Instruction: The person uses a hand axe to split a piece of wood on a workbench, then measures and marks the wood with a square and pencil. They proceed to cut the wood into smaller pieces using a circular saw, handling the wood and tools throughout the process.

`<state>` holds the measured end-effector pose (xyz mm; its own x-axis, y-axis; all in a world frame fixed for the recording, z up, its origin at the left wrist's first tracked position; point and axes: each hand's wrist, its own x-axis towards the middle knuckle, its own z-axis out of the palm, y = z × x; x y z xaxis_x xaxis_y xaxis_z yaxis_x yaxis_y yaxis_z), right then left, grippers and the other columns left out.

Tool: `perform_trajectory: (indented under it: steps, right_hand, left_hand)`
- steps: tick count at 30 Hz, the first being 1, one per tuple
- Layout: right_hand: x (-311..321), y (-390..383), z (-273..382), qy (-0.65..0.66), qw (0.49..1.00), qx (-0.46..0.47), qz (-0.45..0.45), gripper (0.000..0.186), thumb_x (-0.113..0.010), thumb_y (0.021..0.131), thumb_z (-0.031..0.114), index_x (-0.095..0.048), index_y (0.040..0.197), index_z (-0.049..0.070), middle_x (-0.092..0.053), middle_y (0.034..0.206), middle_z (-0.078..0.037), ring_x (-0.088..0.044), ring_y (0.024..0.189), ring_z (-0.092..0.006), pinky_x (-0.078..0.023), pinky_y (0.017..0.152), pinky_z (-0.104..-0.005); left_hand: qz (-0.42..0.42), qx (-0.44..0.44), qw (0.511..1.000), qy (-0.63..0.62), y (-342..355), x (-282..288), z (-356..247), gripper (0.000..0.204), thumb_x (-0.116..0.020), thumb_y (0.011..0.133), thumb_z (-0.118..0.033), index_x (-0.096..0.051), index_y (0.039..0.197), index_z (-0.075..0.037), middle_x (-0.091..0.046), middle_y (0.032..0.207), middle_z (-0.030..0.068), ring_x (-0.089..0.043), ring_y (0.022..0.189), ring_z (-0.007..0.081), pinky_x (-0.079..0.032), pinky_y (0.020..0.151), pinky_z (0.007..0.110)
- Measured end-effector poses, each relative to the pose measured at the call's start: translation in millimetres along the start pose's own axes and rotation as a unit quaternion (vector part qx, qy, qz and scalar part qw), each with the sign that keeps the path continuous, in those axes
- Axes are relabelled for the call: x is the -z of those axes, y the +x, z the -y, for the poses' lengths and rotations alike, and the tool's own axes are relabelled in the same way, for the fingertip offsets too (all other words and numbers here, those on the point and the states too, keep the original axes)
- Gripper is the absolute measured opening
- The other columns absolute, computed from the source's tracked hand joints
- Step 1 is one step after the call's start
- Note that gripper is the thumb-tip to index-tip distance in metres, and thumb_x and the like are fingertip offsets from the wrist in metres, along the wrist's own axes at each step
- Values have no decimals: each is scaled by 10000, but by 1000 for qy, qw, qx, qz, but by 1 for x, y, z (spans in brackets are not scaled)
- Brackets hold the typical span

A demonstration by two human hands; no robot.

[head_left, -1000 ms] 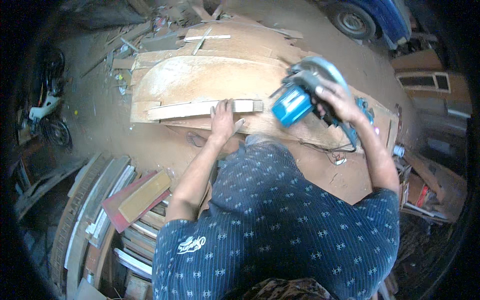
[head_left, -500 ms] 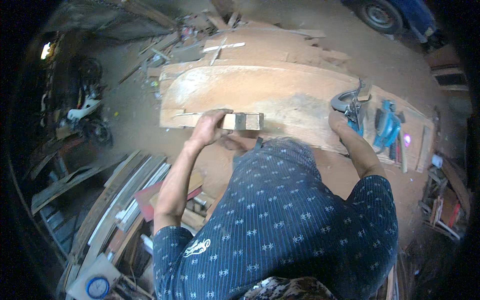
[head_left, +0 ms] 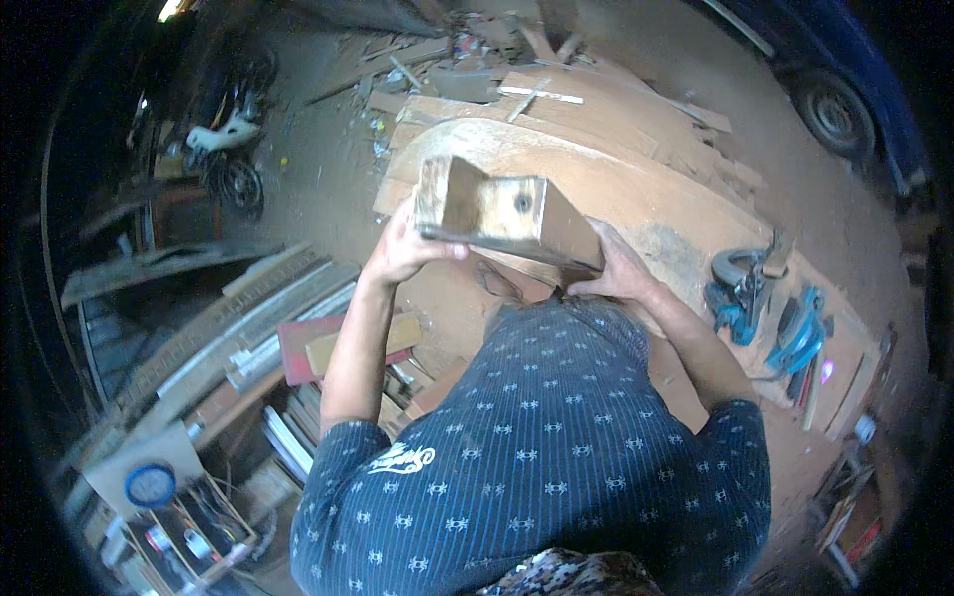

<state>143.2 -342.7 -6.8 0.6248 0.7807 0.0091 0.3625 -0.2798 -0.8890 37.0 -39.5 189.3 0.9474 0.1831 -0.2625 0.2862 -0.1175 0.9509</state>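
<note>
Both my hands hold a notched wooden block [head_left: 568, 226] up in front of my body, tilted. It has a step cut into one side and a dark round spot on its pale face. My left hand [head_left: 405, 246] grips the left end, thumb along the lower edge and fingers mostly hidden behind. My right hand [head_left: 624, 266] is closed round the right end. Below and beyond the block lies a large, dusty plywood sheet [head_left: 586, 169]. On its right part rest a teal power saw [head_left: 737, 323] with a round guard and a second teal power tool [head_left: 798, 328].
Stacked planks and strips [head_left: 224, 338] lie at the left, beside a red board [head_left: 298, 348]. An open wooden box [head_left: 204, 526] of small items stands at the lower left. A motorbike [head_left: 234, 149] is far left, a vehicle wheel [head_left: 835, 111] far right. Wood scraps litter the back.
My right hand has left the teal saw and now grips the block's right end. The block has been raised toward me and turned. The view has swung so the sheet appears slanted.
</note>
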Motion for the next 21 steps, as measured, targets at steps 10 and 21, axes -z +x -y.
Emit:
perform_trajectory:
  steps: [10, 21]
  right_hand:
    - [-38, 69, 13, -148, 989, -23, -2, 655, -864, 708, 372, -588, 1167, -4, -697, 1011, -230, -685, 985, -379, -544, 849, -457]
    - [-146, 114, -87, -288, 950, -61, 101, 554, -790, 763, 293, -568, 1147, -40, -672, 1046, -251, -672, 981, -401, -535, 878, -484]
  left_hand:
    - [-307, 147, 928, -150, -44, 102, 202, 895, -748, 905, -402, -259, 1576, -70, -499, 1403, 185, -594, 1187, 268, -523, 944, 399]
    - [-326, 541, 754, -179, -299, -61, 425, 920, -727, 853, -590, -370, 1536, -87, -557, 1355, 116, -628, 1081, 278, -540, 829, 424]
